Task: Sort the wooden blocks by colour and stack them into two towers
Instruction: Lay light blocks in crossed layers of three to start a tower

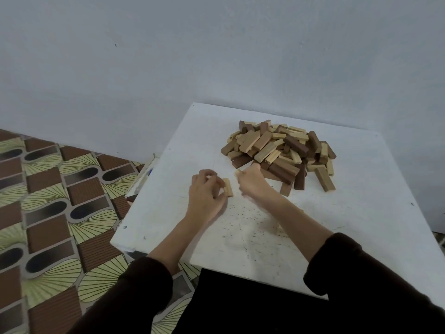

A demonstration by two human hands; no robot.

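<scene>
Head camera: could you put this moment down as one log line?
left hand at light block on table | right hand holds small light block | pile unsorted | no towers

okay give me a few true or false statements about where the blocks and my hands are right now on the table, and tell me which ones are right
1. The pile of blocks mixes light and dark pieces. True.
2. Two finished towers stand on the table. False: no tower stands yet; only one light block lies apart from the pile.
3. The left hand is beside that light block. True.
4. The right hand is resting flat and empty. False: it pinches a small light block at its fingertips.
5. The pile sits at the near edge of the table. False: it lies toward the far side, near the wall.
</scene>
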